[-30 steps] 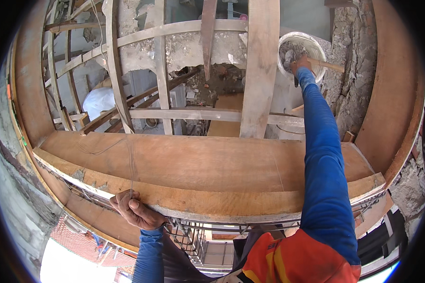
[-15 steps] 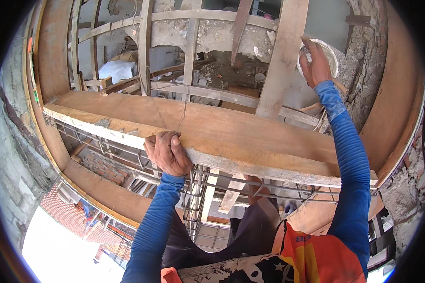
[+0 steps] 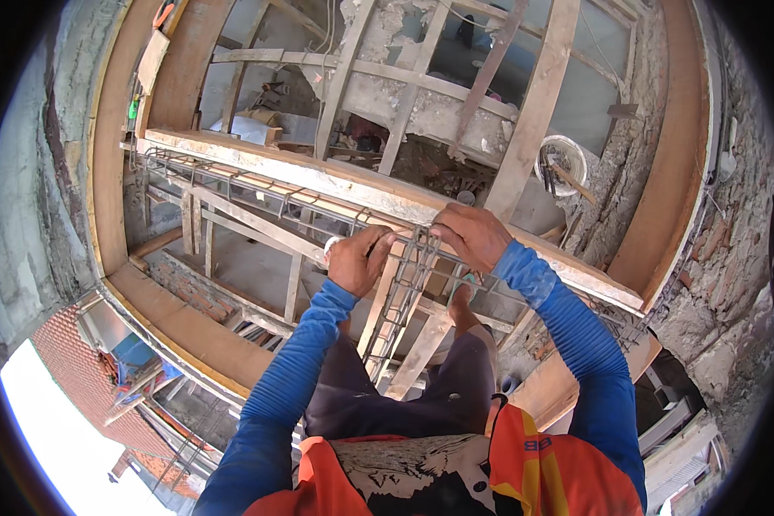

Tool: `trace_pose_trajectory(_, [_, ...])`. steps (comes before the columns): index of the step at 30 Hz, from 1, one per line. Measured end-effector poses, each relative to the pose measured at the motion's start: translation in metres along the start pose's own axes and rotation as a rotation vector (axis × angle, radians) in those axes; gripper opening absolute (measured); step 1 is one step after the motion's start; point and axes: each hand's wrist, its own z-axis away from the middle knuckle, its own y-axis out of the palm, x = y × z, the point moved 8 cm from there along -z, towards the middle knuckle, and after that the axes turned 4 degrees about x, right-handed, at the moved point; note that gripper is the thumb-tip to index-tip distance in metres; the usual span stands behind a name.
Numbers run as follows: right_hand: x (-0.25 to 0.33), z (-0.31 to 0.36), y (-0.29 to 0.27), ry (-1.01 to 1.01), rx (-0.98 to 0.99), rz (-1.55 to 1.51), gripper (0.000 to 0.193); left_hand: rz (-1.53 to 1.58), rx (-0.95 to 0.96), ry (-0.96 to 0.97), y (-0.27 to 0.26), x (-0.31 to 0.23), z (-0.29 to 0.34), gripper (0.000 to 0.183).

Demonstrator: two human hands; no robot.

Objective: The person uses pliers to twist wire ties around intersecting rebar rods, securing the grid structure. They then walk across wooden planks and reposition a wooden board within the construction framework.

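While hands (image 3: 359, 261) (image 3: 475, 236) pinch narrow at rebar cage (image 3: 420, 247), grip unclear, orange garment (image 3: 568, 483) bears lettering (image 3: 537, 445)

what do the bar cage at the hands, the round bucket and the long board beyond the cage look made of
Rebar cage: probably steel; thin dark bars with crosspieces, dull finish.
Bucket: likely plastic, judging by its pale rounded rim; grey smears look like dried cement.
Long board: apparently wood, rough and unpainted-looking, brown with whitish patches.
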Motion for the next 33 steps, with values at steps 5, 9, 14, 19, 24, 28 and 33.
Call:
trace_pose_trajectory(5, [0.105, 0.038, -0.060, 0.045, -0.229, 0.281, 0.011, 0.174, 0.339, -0.037, -0.048, -0.041, 0.054, 0.039])
trace_pose_trajectory(9, [0.160, 0.082, -0.120, 0.148, -0.549, 0.485, 0.009, 0.212, 0.307, -0.013, -0.094, -0.073, 0.081, 0.043])
trace_pose_trajectory(14, [0.195, 0.137, -0.110, 0.226, -0.518, 0.353, 0.020, 0.383, -0.158, 0.127, -0.177, -0.106, 0.070, 0.047])
trace_pose_trajectory(19, [0.251, 0.172, -0.048, 0.217, -0.609, 0.229, 0.025, 0.975, -0.236, 0.065, -0.193, -0.210, 0.039, 0.040])
trace_pose_trajectory(24, [0.269, 0.189, -0.036, 0.299, -0.809, -0.541, 0.034, 1.242, -0.184, 0.110, -0.182, -0.259, 0.045, 0.041])
trace_pose_trajectory(28, [0.289, 0.204, -0.033, 0.449, -0.762, -0.922, 0.057, 1.130, -0.109, 0.117, -0.161, -0.307, 0.081, 0.043])
trace_pose_trajectory(33, [0.288, 0.211, 0.015, 0.440, -0.659, -0.598, 0.063, 1.016, -0.088, 0.111, -0.110, -0.325, 0.101, 0.047])
